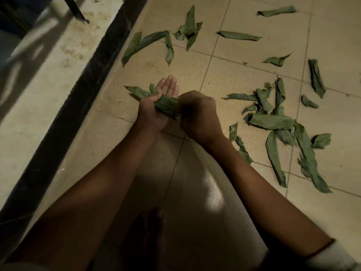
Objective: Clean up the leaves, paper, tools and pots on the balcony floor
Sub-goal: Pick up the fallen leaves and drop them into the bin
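Open tile left, leaf clutter right
Bare floor tiles beside the black skirting strip lie open; scattered leaves crowd the right and far tiles.

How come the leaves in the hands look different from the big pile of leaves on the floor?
The leaves in the hands are bunched into one tight wad; the pile on the floor lies loose and spread out. The bunch is lifted off the tiles, lying in the left hand with the right hand closed on its end; nothing touches the pile. The bunch is small, the pile much bigger. Both are long, green and crumpled.
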